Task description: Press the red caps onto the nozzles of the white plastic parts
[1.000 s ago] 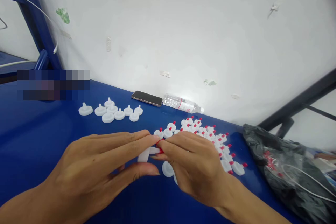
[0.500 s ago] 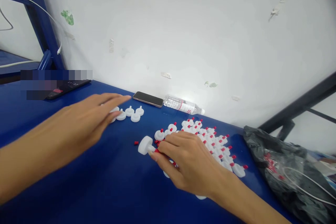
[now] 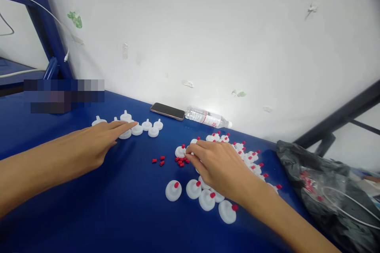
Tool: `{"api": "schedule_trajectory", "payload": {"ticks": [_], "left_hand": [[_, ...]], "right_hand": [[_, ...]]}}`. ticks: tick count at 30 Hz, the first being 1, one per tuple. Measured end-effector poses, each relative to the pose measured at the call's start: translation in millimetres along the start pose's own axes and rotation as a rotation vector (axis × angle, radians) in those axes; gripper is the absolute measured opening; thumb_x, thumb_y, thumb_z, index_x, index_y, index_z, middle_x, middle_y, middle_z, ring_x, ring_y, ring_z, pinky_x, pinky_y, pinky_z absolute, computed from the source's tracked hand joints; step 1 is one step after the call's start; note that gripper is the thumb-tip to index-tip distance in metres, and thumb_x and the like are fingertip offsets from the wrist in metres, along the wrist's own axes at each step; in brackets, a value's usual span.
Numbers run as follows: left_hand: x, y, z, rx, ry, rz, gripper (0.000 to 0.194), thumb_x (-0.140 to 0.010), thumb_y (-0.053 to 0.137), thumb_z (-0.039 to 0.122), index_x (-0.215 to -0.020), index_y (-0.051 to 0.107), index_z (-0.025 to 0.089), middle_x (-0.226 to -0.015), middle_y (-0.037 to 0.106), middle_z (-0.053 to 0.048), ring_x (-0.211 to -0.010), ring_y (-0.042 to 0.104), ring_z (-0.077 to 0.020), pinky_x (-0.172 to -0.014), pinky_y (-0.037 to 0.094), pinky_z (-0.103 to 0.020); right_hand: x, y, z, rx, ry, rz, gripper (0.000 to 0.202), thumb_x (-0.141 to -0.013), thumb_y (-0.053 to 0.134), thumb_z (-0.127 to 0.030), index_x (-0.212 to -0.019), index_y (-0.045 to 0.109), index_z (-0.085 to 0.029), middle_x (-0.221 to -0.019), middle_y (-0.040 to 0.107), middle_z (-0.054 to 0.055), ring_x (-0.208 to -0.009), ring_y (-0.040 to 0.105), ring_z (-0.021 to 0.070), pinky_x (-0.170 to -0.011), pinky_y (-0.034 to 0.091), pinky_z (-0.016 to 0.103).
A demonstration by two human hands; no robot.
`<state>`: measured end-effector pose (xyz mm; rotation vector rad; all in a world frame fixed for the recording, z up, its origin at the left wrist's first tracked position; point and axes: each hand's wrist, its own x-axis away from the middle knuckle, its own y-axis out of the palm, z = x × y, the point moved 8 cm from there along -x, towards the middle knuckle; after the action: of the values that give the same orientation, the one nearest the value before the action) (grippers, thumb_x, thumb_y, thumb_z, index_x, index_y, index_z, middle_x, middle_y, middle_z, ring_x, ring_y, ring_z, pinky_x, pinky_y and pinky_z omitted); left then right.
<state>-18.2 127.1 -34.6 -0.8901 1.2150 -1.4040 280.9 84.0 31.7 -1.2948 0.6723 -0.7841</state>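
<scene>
My left hand (image 3: 95,142) reaches over a group of white round caps with thin nozzles (image 3: 153,132), fingers stretched out and touching or just above one white cap (image 3: 137,129). Nothing shows in its grip. My right hand (image 3: 216,166) is bent down beside a small heap of red tips (image 3: 181,162), its thumb and fingertips close together; whether a red tip is between them is hidden. Next to those fingertips is a white cap with a red tip (image 3: 180,151). Nearer me lies another red-tipped white cap (image 3: 173,191), with several more beside it.
Loose red tips (image 3: 162,163) lie between my hands on the blue table (image 3: 124,213). Along the wall are a phone (image 3: 168,111) and a clear plastic bottle (image 3: 204,117). Many red-tipped caps (image 3: 252,156) spread right, near a black plastic bag (image 3: 320,189).
My right hand has let go of the red-tipped white cap and moved away from it, toward the red tips. My left hand has lowered and shifted left over the plain white caps.
</scene>
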Motion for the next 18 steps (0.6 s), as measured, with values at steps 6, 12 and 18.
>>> {"api": "schedule_trajectory", "payload": {"ticks": [6, 12, 18], "left_hand": [[-1, -14.3, 18, -0.002, 0.022, -0.053, 0.074, -0.111, 0.036, 0.053, -0.17, 0.075, 0.031, -0.172, 0.079, -0.01, -0.157, 0.076, -0.0434, -0.139, 0.056, -0.069], [5, -14.9, 27, -0.001, 0.055, -0.031, 0.072, -0.108, 0.049, 0.056, -0.165, 0.078, 0.023, -0.169, 0.08, -0.019, -0.146, 0.082, -0.0502, -0.124, 0.065, -0.069], [5, 1.4, 16, 0.03, 0.13, -0.045, 0.054, -0.119, 0.043, 0.041, -0.142, 0.089, 0.026, -0.152, 0.089, -0.011, -0.137, 0.086, -0.04, -0.119, 0.067, -0.056]], "right_hand": [[-1, 14, 6, -0.001, 0.015, -0.037, 0.025, -0.119, 0.076, -0.01, -0.098, 0.086, -0.019, -0.094, 0.088, 0.005, -0.074, 0.078, 0.0197, -0.06, 0.027, 0.036], [-4, 16, 3, 0.035, -0.009, -0.03, 0.025, -0.117, 0.08, -0.01, -0.094, 0.085, -0.019, -0.09, 0.087, 0.005, -0.069, 0.076, 0.0194, -0.059, 0.03, 0.035], [-3, 20, 1, 0.107, -0.056, -0.051, 0.024, -0.109, 0.083, 0.001, -0.096, 0.086, -0.018, -0.088, 0.086, 0.007, -0.065, 0.071, 0.0193, -0.058, 0.025, 0.038]]}}
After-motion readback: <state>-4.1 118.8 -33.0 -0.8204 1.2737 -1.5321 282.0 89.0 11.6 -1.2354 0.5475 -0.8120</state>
